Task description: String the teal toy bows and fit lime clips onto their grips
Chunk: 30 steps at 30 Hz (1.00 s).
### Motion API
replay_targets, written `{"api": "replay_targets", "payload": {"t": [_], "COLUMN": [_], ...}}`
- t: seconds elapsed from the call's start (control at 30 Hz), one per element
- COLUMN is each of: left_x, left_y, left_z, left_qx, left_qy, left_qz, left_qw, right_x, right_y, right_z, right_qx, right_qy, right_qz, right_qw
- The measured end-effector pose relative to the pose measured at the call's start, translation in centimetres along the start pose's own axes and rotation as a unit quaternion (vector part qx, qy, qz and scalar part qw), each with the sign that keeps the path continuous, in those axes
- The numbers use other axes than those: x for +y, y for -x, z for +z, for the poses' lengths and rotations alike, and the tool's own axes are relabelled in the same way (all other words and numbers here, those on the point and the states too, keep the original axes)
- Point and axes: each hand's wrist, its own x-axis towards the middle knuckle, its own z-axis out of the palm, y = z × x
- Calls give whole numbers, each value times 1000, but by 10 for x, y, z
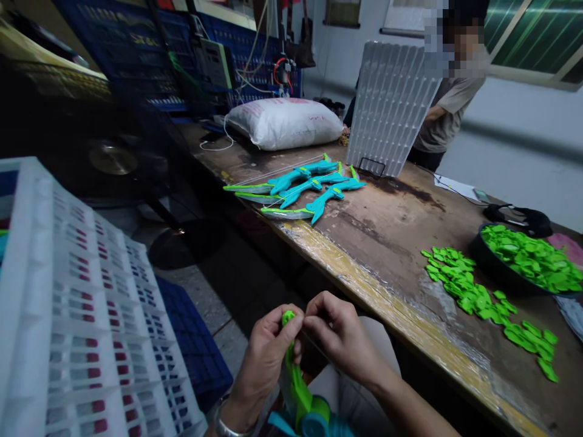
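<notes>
My left hand point(268, 346) is closed around the green tip of a toy bow point(298, 388), low in the middle of the view. The bow's green limb runs down from my fingers to a turquoise grip, cut off by the bottom edge. My right hand point(339, 334) pinches close beside that tip, on what looks like a thin bowstring; its end is hidden by the fingers. Several turquoise and green toy bows point(314, 191) with strings lie together on the table point(378, 224) ahead.
Loose green plastic pieces point(473, 291) lie on the table at the right, beside a dark bowl point(478, 252) heaped with more. A white sack point(291, 124) and an upright translucent ribbed panel point(392, 103) stand farther back, near another person point(458, 115). A white crate point(104, 303) stands at my left.
</notes>
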Motion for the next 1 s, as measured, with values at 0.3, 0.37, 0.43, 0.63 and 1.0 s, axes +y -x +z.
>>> {"api": "replay_targets", "payload": {"t": [0.3, 0.37, 0.43, 0.63, 1.0], "left_x": [5, 4, 2, -1, 1], "left_y": [-2, -3, -3, -1, 0], "left_z": [-4, -6, -8, -9, -4], "left_qx": [-54, -60, -66, -46, -33], "left_qy": [32, 41, 52, 69, 37], "left_qz": [-22, -23, -23, -37, 0], "left_qw": [998, 997, 996, 996, 999], "right_x": [11, 15, 18, 18, 13], "right_y": [-2, 0, 2, 6, -1], "right_z": [4, 8, 13, 20, 13], "right_qx": [33, 56, 76, 96, 75], "right_qy": [78, 128, 160, 190, 355], "right_qz": [-169, -227, -266, -280, -344], "right_qw": [982, 964, 948, 936, 866]}}
